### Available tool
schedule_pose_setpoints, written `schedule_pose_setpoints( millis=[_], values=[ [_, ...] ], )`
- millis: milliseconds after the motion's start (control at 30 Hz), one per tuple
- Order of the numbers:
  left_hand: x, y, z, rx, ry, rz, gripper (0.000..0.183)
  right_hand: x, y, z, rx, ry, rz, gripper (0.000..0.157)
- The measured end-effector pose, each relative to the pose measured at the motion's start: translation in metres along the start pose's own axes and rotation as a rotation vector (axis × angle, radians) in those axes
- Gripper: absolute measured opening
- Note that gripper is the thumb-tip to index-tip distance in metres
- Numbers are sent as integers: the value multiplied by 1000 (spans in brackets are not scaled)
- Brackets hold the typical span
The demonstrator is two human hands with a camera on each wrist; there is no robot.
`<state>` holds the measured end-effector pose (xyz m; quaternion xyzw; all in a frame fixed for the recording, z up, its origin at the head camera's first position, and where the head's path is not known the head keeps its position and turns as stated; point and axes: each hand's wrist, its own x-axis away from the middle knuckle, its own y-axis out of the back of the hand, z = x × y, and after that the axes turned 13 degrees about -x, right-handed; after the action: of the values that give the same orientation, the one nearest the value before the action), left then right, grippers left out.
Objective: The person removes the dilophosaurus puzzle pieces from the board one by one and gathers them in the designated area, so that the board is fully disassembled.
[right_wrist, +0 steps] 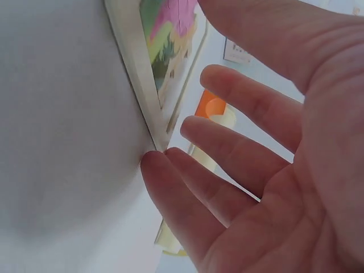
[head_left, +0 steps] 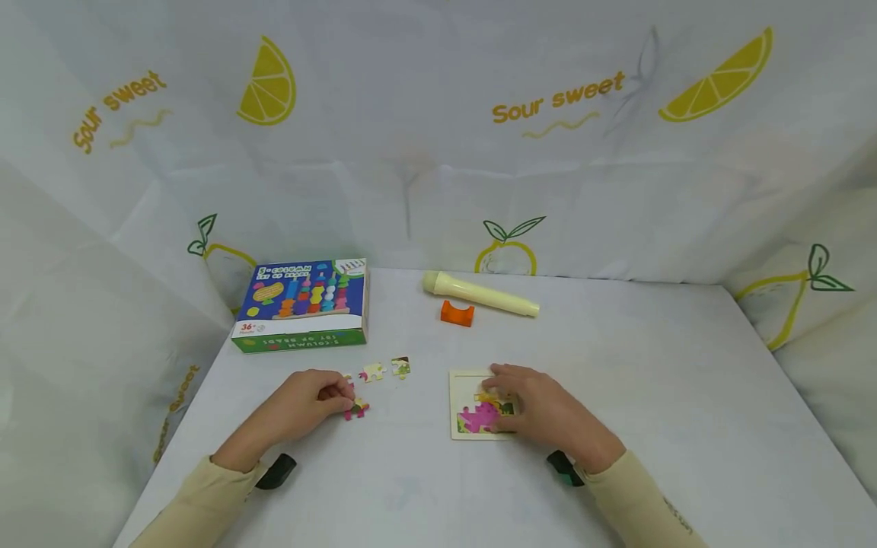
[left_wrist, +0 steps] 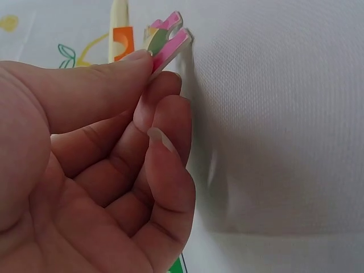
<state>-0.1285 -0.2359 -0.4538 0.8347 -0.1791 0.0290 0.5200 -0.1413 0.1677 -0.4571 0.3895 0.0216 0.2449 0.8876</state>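
Between thumb and forefinger, my left hand [head_left: 311,399] pinches a pink and green jigsaw piece [left_wrist: 170,48], which is tilted up in the left wrist view. In the head view this piece is just over the table, left of the puzzle board. My right hand [head_left: 537,399] lies over the right side of a framed puzzle board [head_left: 460,436], its fingers spread and loosely bent. Pieces with a pink figure [head_left: 477,418] fill the lower part of the board. In the right wrist view, fingertips are at the corner of the pale frame [right_wrist: 133,62].
Loose jigsaw pieces [head_left: 373,372] lie beyond my left hand, one with a dark corner [head_left: 400,366]. A blue bead-set box [head_left: 301,301] stands at the back left. Behind the board are an orange curved block [head_left: 457,313] and a pale yellow rod [head_left: 483,294].
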Motion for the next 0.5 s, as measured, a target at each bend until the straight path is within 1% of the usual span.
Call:
schedule_pose_setpoints(
  millis=[167,233,400,500],
  values=[
    [-1,1,2,-11,4,2,5,0,8,-3,-1,-67,3,57],
    [-2,2,3,-16,8,2,5,0,10,-4,-2,-70,3,56],
    [-2,1,5,-18,33,7,5,0,12,-5,-58,-71,14,49],
    [-2,1,4,-28,41,-8,5,1,11,-5,-63,-70,19,46]
  ],
)
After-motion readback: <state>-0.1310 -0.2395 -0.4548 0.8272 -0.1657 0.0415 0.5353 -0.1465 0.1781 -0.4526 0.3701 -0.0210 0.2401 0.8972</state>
